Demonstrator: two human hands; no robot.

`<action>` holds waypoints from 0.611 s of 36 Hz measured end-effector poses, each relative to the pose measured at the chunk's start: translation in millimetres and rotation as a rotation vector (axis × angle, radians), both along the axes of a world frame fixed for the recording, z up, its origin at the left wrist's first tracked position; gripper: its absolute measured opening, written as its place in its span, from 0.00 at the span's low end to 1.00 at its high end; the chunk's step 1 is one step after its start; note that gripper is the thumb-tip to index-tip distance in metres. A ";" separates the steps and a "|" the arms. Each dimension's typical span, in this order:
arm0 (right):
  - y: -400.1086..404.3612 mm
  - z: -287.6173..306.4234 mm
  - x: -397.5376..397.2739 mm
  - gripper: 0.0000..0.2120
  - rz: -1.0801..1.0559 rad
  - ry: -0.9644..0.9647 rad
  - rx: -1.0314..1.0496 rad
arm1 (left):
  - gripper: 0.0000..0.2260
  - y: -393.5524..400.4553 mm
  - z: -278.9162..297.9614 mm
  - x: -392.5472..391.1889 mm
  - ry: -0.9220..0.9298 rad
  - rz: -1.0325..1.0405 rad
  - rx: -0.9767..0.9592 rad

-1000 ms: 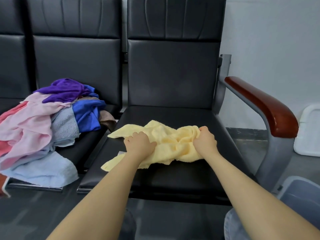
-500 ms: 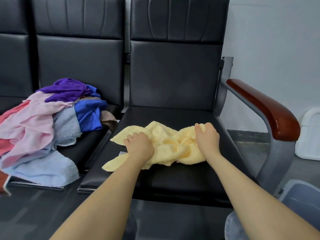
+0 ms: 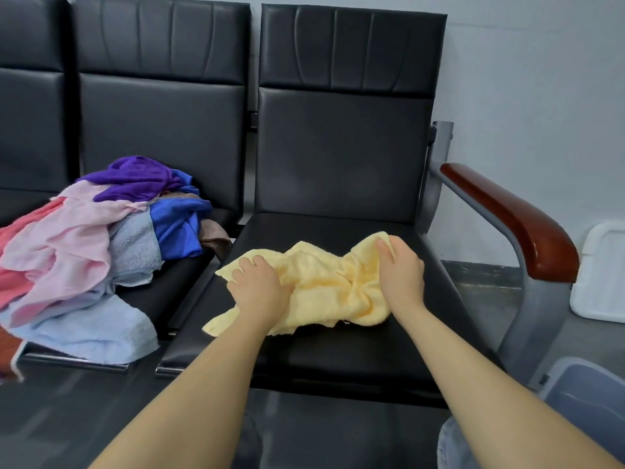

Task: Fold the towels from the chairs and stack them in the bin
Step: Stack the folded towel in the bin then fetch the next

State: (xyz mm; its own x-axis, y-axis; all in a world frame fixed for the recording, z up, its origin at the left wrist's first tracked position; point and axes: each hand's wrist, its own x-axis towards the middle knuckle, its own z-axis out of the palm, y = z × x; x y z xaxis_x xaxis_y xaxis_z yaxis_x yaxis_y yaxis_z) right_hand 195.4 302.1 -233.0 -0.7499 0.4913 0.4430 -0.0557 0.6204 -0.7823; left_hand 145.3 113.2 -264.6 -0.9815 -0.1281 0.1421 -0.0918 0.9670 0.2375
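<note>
A crumpled yellow towel (image 3: 324,286) lies on the seat of the right-hand black chair (image 3: 338,350). My left hand (image 3: 260,287) grips its left part with curled fingers. My right hand (image 3: 402,270) pinches the towel's far right corner, which is lifted a little off the seat. A heap of towels (image 3: 91,252) in pink, purple, blue, grey and light blue covers the chair seat to the left. The rim of a grey-blue bin (image 3: 588,397) shows at the lower right on the floor.
A wooden armrest (image 3: 514,221) on a grey metal frame bounds the chair on the right. A white plastic lid or tray (image 3: 605,275) leans against the wall behind it. Black chair backs stand ahead. Part of my knee in jeans (image 3: 453,448) shows at the bottom.
My right hand has shifted up and away, lifting the towel's right corner and stretching it out. My left hand keeps its hold on the left part.
</note>
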 end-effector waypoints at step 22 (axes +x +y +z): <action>-19.8 11.4 4.1 0.11 0.058 0.053 -0.085 | 0.16 -6.3 29.2 10.6 0.128 -0.181 0.396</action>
